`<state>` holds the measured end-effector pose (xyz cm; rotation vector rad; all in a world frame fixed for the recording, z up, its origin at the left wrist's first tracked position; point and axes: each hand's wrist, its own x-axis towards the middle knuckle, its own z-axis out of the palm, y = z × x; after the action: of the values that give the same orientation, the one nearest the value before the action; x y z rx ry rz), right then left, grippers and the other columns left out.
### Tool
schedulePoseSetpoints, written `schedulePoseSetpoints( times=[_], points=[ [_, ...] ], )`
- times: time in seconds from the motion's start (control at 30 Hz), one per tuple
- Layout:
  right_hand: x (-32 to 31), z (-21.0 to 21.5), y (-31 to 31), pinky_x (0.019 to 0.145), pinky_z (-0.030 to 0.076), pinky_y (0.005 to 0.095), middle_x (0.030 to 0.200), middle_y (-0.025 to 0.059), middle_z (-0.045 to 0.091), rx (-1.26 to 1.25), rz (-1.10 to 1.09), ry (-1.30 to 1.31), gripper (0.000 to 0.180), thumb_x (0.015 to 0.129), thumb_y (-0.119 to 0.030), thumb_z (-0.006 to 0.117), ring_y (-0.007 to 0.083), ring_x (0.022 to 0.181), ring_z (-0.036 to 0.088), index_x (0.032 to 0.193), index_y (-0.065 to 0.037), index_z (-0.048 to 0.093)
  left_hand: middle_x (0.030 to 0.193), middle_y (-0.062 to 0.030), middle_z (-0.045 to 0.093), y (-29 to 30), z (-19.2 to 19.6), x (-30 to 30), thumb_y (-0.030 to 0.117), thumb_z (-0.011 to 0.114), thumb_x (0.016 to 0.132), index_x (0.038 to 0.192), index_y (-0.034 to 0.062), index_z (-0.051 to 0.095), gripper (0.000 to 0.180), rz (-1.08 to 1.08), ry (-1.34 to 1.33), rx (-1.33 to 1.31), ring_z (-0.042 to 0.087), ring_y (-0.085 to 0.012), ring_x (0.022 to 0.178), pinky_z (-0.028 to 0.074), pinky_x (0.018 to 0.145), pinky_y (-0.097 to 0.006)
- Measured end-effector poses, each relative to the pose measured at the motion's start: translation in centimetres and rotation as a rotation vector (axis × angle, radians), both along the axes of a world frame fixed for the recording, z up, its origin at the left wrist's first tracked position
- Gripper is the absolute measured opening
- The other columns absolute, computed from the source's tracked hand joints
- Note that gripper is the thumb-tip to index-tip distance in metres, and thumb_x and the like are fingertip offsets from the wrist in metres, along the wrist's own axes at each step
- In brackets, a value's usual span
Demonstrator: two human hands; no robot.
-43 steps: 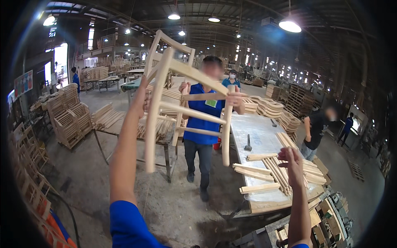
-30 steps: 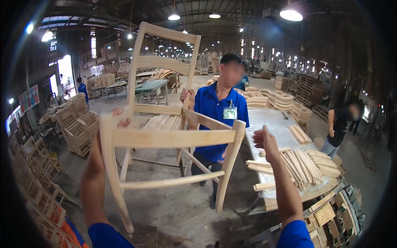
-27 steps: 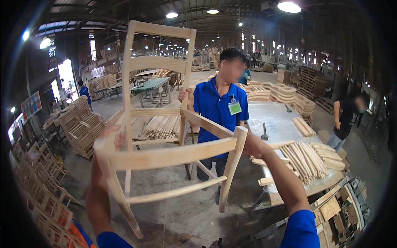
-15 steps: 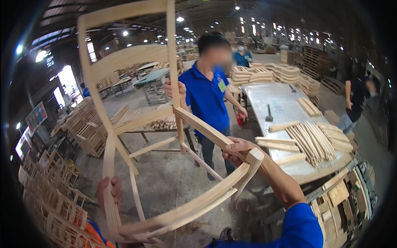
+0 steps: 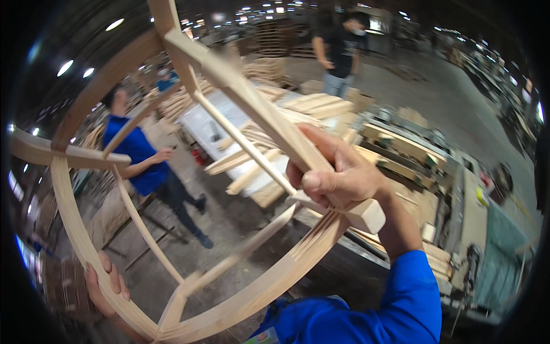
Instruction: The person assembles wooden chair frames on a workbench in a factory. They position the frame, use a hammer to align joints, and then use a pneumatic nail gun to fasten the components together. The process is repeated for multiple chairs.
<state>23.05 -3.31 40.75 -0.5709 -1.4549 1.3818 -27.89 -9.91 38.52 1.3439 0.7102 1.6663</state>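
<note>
I hold a bare, pale wooden chair frame [image 5: 269,284] off the floor, tipped over in front of me. My right hand [image 5: 344,172] is wrapped round its right seat rail, close to the front corner joint. On the other side, my left hand [image 5: 109,285] is closed round the curved left seat rail. Thin stretcher bars run between the legs, and there is no seat panel inside the rails. The chair's back leaves the picture at the upper left, so part of it is hidden.
Behind the frame stands a co-worker in a blue shirt [image 5: 134,152]. A light-topped table [image 5: 200,117] carries piles of wooden parts. Farther back is a person in a black shirt [image 5: 342,51]. Workshop equipment [image 5: 467,221] and stacked wood line the right side.
The chair frame has turned and tipped over, and my view has swung right. The co-worker's hand, on the chair's back before, is now off it. Both my hands keep their hold.
</note>
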Motion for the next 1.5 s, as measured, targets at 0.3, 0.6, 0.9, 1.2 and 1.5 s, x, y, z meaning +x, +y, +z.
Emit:
schedulePoseSetpoints(
  times=[0.3, 0.6, 0.9, 1.2, 1.5],
  points=[
    [19.1, 1.4, -21.5, 0.044, 0.046, 0.0202, 0.080, 0.0006, 0.058, 0.022, -1.050, -0.343, 0.065, 0.108, -0.057, 0.050, 0.0038, 0.052, 0.052, 0.149, -0.007, 0.042, 0.078, -0.0040, 0.045, 10.8, 1.7, 30.7, 0.047, 0.045, 0.111, 0.093, 0.0040, 0.046, 0.047, -0.629, 0.021, -0.116, 0.044, -0.0088, 0.046, 0.041, 0.033, -0.022],
    [27.5, -3.0, -29.8, 0.042, 0.042, 0.0214, 0.069, -0.0045, 0.052, -0.016, -1.439, -0.397, 0.064, 0.102, -0.035, 0.071, 0.0037, 0.047, 0.048, 0.151, -0.003, 0.045, 0.081, -0.0015, 0.059, 14.9, -2.0, 52.9, 0.043, 0.048, 0.111, 0.125, 0.0012, 0.041, 0.044, -0.968, 0.111, -0.170, 0.059, -0.0061, 0.053, 0.053, 0.040, -0.020],
    [34.6, -10.3, -25.0, 0.045, 0.047, 0.0230, 0.079, -0.0017, 0.055, -0.128, -1.524, -0.369, 0.060, 0.103, -0.026, 0.069, 0.0064, 0.053, 0.054, 0.154, -0.007, 0.043, 0.073, 0.0033, 0.052, 21.4, -10.9, 65.7, 0.054, 0.056, 0.106, 0.106, 0.0132, 0.051, 0.041, -0.917, 0.263, -0.253, 0.049, -0.0032, 0.050, 0.042, 0.040, -0.020],
    [43.2, -14.7, -19.5, 0.046, 0.046, 0.0252, 0.075, -0.0018, 0.054, -0.312, -1.711, -0.566, 0.027, 0.103, -0.021, 0.065, 0.0066, 0.053, 0.053, 0.121, -0.005, 0.054, 0.073, 0.0031, 0.052, 25.9, -16.0, 74.9, 0.047, 0.060, 0.106, 0.109, 0.0127, 0.050, 0.036, -1.013, 0.361, -0.422, 0.048, -0.0044, 0.050, 0.042, 0.041, -0.022],
    [48.7, -20.6, -18.5, 0.044, 0.046, 0.0267, 0.071, 0.0000, 0.058, -0.542, -1.688, -0.392, 0.031, 0.101, -0.019, 0.068, 0.0082, 0.052, 0.056, 0.122, -0.003, 0.054, 0.072, 0.0007, 0.051, 28.4, -20.1, 82.2, 0.016, 0.065, 0.101, 0.116, 0.0063, 0.054, 0.021, -1.025, 0.551, -0.472, 0.047, -0.0077, 0.049, 0.039, 0.041, -0.026]
  ],
)
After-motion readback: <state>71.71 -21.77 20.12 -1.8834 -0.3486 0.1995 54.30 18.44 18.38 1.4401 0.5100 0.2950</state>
